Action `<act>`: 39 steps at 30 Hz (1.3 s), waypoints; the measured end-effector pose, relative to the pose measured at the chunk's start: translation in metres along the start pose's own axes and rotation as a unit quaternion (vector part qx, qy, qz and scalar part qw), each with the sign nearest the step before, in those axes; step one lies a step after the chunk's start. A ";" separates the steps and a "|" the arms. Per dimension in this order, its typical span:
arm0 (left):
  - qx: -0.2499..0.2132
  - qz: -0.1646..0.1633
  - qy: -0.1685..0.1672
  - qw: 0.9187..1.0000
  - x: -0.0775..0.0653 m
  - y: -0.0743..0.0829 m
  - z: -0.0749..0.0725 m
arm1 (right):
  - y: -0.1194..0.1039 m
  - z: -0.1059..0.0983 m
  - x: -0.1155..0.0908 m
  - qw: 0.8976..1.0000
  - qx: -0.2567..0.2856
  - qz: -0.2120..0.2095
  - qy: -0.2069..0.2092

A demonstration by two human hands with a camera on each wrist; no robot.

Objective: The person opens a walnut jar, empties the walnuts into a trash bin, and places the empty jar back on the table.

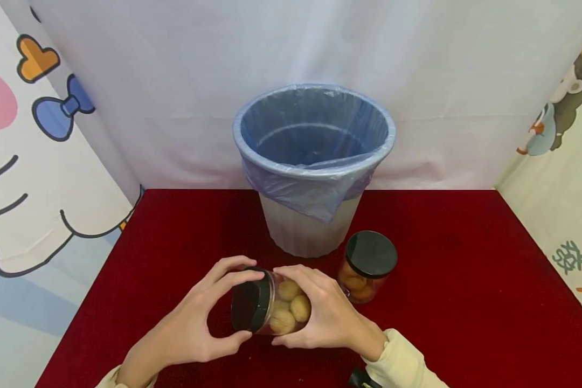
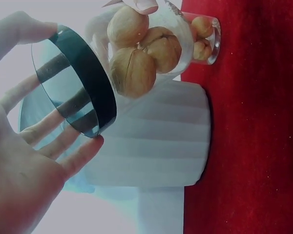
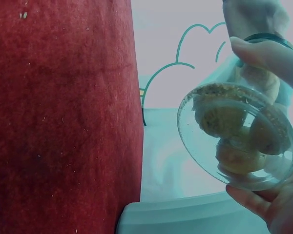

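Head: the jar (image 1: pixel 272 293) is held tilted sideways over the red cloth (image 1: pixel 456 269), in front of the bin (image 1: pixel 303 231). Black lid (image 1: pixel 247 304) is gripped by the left hand (image 1: pixel 201 318), thumb and fingers curved round it; jar body is gripped by the right hand (image 1: pixel 322 312). Walnuts (image 1: pixel 282 321) are seen inside. A second jar (image 1: pixel 354 280), lidded, is stood just beside the bin, right side. Bin is lined with a bluish liner (image 1: pixel 310 188).

Left wrist: lid rim is touched by thumb and fingertips, palm spread wide. Whether lid is threaded can't be told.

Right wrist: jar base is turned toward camera; walnuts are seen through it.
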State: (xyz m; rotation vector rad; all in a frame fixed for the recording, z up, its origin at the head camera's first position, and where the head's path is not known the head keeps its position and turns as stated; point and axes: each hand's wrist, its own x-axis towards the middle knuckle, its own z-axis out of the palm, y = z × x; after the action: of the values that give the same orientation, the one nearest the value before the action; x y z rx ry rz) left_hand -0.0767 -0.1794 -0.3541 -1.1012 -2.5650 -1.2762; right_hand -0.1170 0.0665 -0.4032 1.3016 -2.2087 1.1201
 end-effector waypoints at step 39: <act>0.024 0.049 0.113 0.992 -0.006 -0.002 -0.003 | -0.007 -0.002 -0.001 1.000 0.007 0.002 0.010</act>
State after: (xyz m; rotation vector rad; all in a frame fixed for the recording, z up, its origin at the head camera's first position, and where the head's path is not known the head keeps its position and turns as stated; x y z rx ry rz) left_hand -0.0743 -0.1856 -0.3555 -0.9983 -2.3341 -1.2324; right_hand -0.1111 0.0663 -0.3995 1.2863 -2.1931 1.1473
